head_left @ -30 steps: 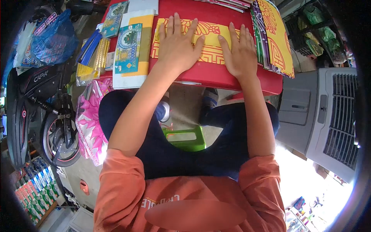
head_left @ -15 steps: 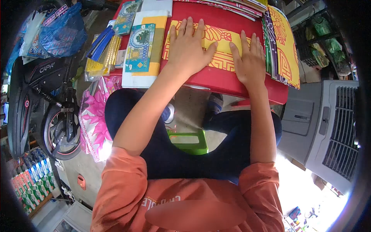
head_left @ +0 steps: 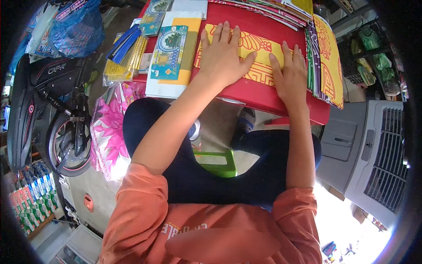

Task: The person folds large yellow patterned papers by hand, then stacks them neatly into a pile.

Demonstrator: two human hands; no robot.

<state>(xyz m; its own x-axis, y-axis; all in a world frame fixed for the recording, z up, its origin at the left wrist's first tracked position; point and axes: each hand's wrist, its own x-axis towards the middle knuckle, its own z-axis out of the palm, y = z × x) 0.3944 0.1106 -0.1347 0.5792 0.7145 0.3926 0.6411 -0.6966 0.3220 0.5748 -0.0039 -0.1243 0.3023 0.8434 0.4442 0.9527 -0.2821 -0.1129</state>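
A yellow paper sheet with a red printed pattern lies flat on the red table. My left hand rests palm down on its left part, fingers spread. On the sheet's right end lies my right hand, also flat with fingers stretched out. Left of my left hand is a stack of white paper with a yellow band and a blue-green printed note on top. A second printed note lies beyond it. Folded patterned papers stand beside my right hand.
More folded papers are piled at the table's far side. Blue strips and gold packets lie at its left edge. A pink flowered bag, a motorbike, a green stool and a grey air cooler surround me.
The view has shifted slightly, so the table and papers appear a little farther right. Both hands stay flat on the yellow sheet.
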